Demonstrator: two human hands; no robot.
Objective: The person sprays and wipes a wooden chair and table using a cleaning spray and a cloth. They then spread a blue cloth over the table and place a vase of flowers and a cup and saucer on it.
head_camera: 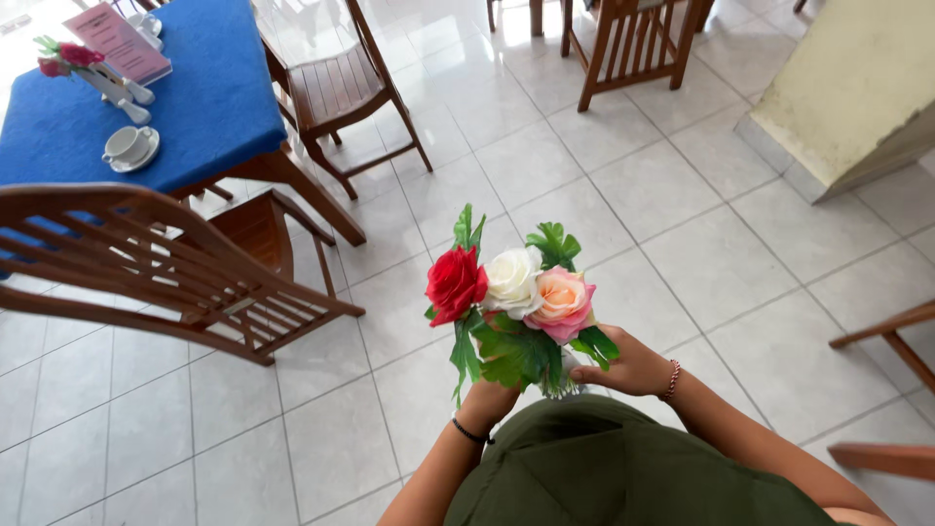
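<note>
A blue table (209, 93) and wooden chairs (175, 273) filled the upper left above a tiled floor (682, 244). At lower centre, a bouquet (511, 302) rose above both hands: the left hand (487, 401) wrapped the stems from below, the right hand (633, 365) pinched a leaf.

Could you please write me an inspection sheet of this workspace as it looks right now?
Surface: pale tiled floor, glossy.
Job's things: bouquet of artificial roses, red, white and peach, with green leaves.
Clutter: blue-clothed table carries a cup and saucer, a small flower vase and a pink card.
Hands: left hand grips the stems from below; right hand touches the leaves.
Cables: nothing seen.
Surroundings: wooden chairs around the table, a pale wall base at the upper right.
</note>
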